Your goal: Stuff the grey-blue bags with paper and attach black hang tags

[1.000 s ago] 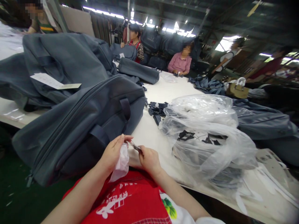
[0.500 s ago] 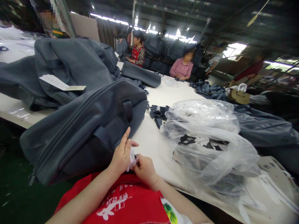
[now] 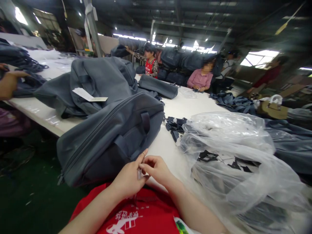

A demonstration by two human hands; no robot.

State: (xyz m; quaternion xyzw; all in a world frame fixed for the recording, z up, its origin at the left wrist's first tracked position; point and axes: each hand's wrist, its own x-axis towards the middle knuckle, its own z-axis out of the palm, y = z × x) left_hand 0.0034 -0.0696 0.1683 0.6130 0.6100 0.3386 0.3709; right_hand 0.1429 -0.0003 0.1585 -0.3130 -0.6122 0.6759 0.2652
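Note:
Both of my hands are close together over the lap side of the white table [image 3: 168,138]. My left hand [image 3: 129,178] is closed around a small whitish, translucent scrap [image 3: 139,174], which looks like thin crumpled plastic and is mostly hidden. Thumb and fingers of my right hand [image 3: 157,169] pinch beside the left index finger; whatever they hold is too small to make out. Just beyond my hands lies a dark blue-grey bag [image 3: 97,139] on its side, with a long zip and two short handles. The left fingertips are close to its lower side.
A second blue-grey bag [image 3: 102,76] with paper tags [image 3: 84,94] lies behind. On the right, clear plastic bags [image 3: 243,182] hold black tags. Dark straps [image 3: 175,125] lie mid-table. Co-workers sit across the table; another person's arm [image 3: 9,84] reaches in at left.
My right hand has moved up to the left hand's fingertips, and less of the whitish scrap shows. The view has swung left. A co-worker at the back now has an arm stretched out to a dark bag.

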